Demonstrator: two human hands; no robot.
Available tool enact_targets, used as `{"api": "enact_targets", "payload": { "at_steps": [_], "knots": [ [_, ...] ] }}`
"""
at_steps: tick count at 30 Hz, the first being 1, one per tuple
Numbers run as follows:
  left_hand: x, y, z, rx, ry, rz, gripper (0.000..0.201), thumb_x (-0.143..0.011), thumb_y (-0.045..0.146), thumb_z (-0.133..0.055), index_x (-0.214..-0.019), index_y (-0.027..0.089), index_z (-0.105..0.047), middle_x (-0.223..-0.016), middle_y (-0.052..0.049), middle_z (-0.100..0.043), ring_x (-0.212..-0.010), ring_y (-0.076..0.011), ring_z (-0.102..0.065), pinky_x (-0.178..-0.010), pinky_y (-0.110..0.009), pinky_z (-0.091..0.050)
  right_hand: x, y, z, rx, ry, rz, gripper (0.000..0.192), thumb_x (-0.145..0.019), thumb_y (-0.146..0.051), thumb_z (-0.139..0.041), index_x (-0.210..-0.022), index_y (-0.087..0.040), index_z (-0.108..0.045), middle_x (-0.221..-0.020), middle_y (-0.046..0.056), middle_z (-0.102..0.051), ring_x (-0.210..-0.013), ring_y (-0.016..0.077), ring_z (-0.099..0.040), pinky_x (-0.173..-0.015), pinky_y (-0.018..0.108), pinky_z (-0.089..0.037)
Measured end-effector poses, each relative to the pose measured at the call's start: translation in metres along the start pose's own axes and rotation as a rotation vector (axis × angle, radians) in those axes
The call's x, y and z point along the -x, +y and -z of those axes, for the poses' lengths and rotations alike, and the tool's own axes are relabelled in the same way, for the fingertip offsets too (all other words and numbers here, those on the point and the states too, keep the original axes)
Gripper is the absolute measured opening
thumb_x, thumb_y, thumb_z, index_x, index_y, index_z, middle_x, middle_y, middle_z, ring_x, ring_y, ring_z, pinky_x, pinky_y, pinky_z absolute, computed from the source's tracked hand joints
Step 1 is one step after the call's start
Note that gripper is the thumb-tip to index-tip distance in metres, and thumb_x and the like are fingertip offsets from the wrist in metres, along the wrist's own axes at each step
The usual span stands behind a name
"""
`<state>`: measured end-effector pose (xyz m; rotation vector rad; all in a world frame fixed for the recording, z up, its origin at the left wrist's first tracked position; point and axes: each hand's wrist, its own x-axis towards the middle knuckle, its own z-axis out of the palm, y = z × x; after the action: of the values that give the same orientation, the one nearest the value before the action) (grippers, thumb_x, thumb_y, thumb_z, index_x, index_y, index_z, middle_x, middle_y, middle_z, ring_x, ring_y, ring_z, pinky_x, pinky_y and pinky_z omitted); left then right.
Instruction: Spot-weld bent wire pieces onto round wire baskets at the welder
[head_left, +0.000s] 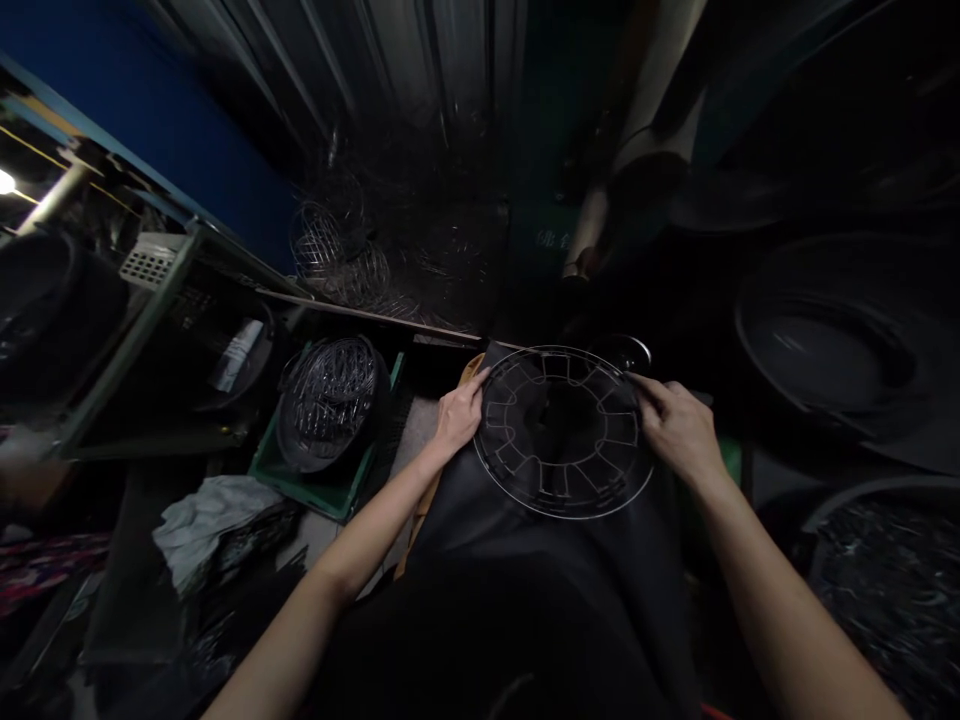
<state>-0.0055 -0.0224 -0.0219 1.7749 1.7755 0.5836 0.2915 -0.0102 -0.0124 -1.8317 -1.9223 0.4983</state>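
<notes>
A round wire grille (564, 503) with an outer ring and bent inner wires lies flat on the black apron over my lap. My left hand (457, 420) grips its left rim, fingers curled over the wire. At the opposite side my right hand (679, 428) pinches the upper right rim. Both forearms reach forward from the bottom of the view. The scene is very dark.
A green crate (330, 490) at the left holds a black tub full of stacked wire parts (330, 400). More wire baskets (337, 255) pile against the corrugated wall behind. Crumpled cloth (206, 525) lies lower left. Large dark basins (832, 350) stand at the right.
</notes>
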Motion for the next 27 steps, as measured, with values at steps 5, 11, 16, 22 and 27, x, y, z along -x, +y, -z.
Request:
{"api": "enact_targets", "payload": {
  "at_steps": [5, 11, 16, 22, 27],
  "knots": [
    [0.003, -0.008, -0.009, -0.034, 0.042, -0.072, 0.043, -0.091, 0.016, -0.036, -0.130, 0.023, -0.052, -0.125, -0.001, -0.062, -0.111, -0.0129, -0.060, -0.101, -0.027, -0.046, 0.002, 0.010, -0.001, 0.026, -0.047, 0.003, 0.043, -0.085, -0.030, -0.041, -0.119, -0.019, -0.064, -0.070, 0.006, -0.051, -0.064, 0.0193, -0.053, -0.068, 0.036, -0.048],
    [0.007, -0.023, -0.021, -0.186, 0.134, -0.070, 0.048, -0.087, 0.011, -0.036, -0.130, 0.024, -0.054, -0.092, -0.004, -0.062, -0.079, -0.0118, -0.059, -0.078, -0.021, -0.048, 0.007, 0.023, -0.005, -0.137, -0.131, -0.106, 0.041, -0.085, -0.037, -0.048, -0.119, -0.020, -0.064, -0.076, 0.006, -0.059, -0.066, 0.0181, -0.056, -0.070, 0.035, -0.049],
    [0.006, -0.030, -0.028, -0.165, 0.166, -0.063, 0.049, -0.085, 0.009, -0.036, -0.127, 0.026, -0.056, -0.087, -0.003, -0.053, -0.072, -0.0114, -0.052, -0.073, -0.021, -0.044, 0.022, 0.019, -0.009, -0.162, 0.059, -0.122, 0.038, -0.087, -0.040, -0.048, -0.112, -0.019, -0.067, -0.086, 0.008, -0.064, -0.074, 0.0190, -0.061, -0.073, 0.033, -0.051],
    [0.005, -0.029, -0.031, -0.108, 0.178, -0.087, 0.047, -0.087, 0.010, -0.035, -0.125, 0.024, -0.057, -0.086, -0.003, -0.054, -0.073, -0.0127, -0.053, -0.076, -0.023, -0.045, 0.062, 0.015, 0.013, -0.020, -0.113, 0.009, 0.047, -0.090, -0.035, -0.036, -0.130, -0.017, -0.053, -0.116, 0.012, -0.061, -0.104, 0.0231, -0.060, -0.094, 0.038, -0.046],
    [0.004, -0.030, -0.034, -0.053, 0.171, -0.094, 0.041, -0.092, 0.018, -0.033, -0.126, 0.024, -0.057, -0.089, -0.002, -0.054, -0.080, -0.0123, -0.056, -0.083, -0.024, -0.045, 0.097, 0.004, 0.019, -0.035, -0.436, -0.103, 0.096, -0.080, -0.056, -0.054, -0.149, -0.008, -0.009, -0.149, 0.020, -0.027, -0.136, 0.0315, -0.029, -0.110, 0.046, -0.029]
  ]
}}
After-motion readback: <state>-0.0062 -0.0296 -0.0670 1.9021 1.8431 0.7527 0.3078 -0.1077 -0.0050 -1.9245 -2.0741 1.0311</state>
